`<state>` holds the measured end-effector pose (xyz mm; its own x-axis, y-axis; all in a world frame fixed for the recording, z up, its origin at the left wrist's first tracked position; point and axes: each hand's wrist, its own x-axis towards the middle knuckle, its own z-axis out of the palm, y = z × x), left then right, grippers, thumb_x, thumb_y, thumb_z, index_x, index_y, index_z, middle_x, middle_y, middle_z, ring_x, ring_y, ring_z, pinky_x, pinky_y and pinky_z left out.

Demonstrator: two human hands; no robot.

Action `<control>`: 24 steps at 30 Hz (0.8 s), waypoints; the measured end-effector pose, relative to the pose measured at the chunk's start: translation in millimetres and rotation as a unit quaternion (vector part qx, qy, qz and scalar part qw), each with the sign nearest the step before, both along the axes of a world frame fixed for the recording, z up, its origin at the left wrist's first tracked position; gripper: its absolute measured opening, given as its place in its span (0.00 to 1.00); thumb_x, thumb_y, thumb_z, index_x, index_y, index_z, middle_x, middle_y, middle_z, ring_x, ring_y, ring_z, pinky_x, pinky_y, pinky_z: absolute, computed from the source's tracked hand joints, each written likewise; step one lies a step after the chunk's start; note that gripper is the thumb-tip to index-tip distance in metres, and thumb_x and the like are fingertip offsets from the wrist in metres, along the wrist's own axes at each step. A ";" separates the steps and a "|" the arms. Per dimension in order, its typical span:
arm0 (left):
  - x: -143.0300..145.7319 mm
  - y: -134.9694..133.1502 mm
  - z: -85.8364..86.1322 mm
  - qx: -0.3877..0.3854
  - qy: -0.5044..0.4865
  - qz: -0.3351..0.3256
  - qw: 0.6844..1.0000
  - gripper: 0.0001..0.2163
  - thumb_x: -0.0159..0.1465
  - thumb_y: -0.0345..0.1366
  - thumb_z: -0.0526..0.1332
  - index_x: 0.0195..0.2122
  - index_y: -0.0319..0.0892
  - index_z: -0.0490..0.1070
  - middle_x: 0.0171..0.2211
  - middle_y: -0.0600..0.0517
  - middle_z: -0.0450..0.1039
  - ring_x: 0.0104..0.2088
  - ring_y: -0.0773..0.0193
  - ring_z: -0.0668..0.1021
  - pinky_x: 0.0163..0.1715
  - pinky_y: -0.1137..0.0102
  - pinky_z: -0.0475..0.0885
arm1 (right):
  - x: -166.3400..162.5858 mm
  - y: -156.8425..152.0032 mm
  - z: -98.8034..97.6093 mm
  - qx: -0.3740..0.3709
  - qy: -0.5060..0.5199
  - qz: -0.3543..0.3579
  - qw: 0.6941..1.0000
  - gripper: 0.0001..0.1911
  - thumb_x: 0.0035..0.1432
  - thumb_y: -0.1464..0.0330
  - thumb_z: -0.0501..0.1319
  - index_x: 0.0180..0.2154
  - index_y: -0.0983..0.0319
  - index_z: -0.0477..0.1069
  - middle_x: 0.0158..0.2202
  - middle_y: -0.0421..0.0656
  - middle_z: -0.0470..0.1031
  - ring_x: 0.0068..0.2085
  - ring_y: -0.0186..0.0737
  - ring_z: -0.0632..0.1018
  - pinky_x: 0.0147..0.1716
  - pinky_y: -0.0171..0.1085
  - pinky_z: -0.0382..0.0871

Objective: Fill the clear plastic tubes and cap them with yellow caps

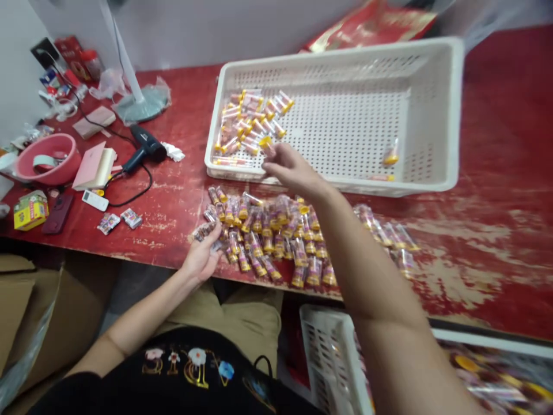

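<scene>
the red surface (501,144) carries massed tubes (256,242). your left grip (203,255) is clamped on packets (202,231), your right grip (294,170) on a tube (266,145) over the crate (345,124).

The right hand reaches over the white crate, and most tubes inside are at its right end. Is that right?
Not quite: the head view shows most tubes in the crate at its left end. The right hand does reach over it.

Clear yellow-capped tubes (299,252) crowd the red table (496,242), others lying in the white basket (345,115)
</scene>
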<state>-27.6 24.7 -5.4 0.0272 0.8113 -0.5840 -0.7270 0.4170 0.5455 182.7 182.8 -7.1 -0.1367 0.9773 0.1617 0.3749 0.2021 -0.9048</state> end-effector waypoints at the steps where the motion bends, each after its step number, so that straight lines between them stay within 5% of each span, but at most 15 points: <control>1: 3.9 0.7 0.5 0.009 -0.006 0.005 1.000 0.10 0.53 0.28 0.75 0.35 0.39 0.78 0.32 0.54 0.81 0.31 0.70 0.80 0.39 0.73 0.73 | -6.8 -36.5 -2.1 -0.009 0.058 0.004 0.998 0.15 0.58 0.61 0.69 0.43 0.63 0.74 0.33 0.40 0.74 0.30 0.30 0.72 0.31 0.34 0.72; 4: 16.7 -2.4 0.3 0.049 -0.019 0.012 0.999 0.11 0.51 0.29 0.76 0.34 0.38 0.78 0.32 0.54 0.80 0.33 0.70 0.80 0.43 0.72 0.72 | -41.1 -134.7 -12.6 -0.053 0.188 -0.030 0.980 0.20 0.45 0.55 0.75 0.31 0.62 0.75 0.26 0.38 0.72 0.26 0.30 0.70 0.27 0.34 0.68; 7: 25.3 -11.6 -2.3 0.089 -0.010 0.015 0.996 0.15 0.47 0.31 0.78 0.33 0.38 0.77 0.33 0.54 0.80 0.35 0.69 0.80 0.44 0.71 0.73 | -72.2 -185.0 -27.9 -0.092 0.269 -0.095 0.954 0.20 0.44 0.54 0.75 0.30 0.61 0.74 0.26 0.37 0.72 0.27 0.31 0.70 0.28 0.34 0.68; 13: 21.1 -28.3 -6.1 0.129 0.050 0.043 0.990 0.20 0.41 0.37 0.81 0.28 0.38 0.73 0.27 0.56 0.76 0.31 0.70 0.78 0.40 0.72 0.72 | -82.8 -198.1 -36.0 -0.122 0.346 -0.118 0.923 0.22 0.46 0.54 0.74 0.32 0.59 0.67 0.28 0.36 0.68 0.28 0.30 0.69 0.30 0.33 0.68; 20: 13.3 -36.0 -2.9 0.105 0.082 -0.016 0.991 0.22 0.39 0.39 0.81 0.32 0.38 0.76 0.29 0.55 0.77 0.27 0.73 0.75 0.28 0.75 0.65 | -81.3 -203.4 -28.3 -0.094 0.271 -0.038 0.957 0.14 0.52 0.60 0.71 0.35 0.60 0.71 0.32 0.38 0.70 0.34 0.33 0.71 0.39 0.35 0.70; 24: 17.8 -37.8 -5.6 0.100 0.086 0.001 0.991 0.21 0.38 0.37 0.81 0.30 0.38 0.75 0.29 0.55 0.77 0.28 0.72 0.75 0.28 0.75 0.66 | -84.2 -202.8 -30.9 -0.079 0.262 -0.071 0.959 0.16 0.54 0.56 0.70 0.35 0.60 0.71 0.32 0.38 0.69 0.33 0.34 0.70 0.37 0.35 0.69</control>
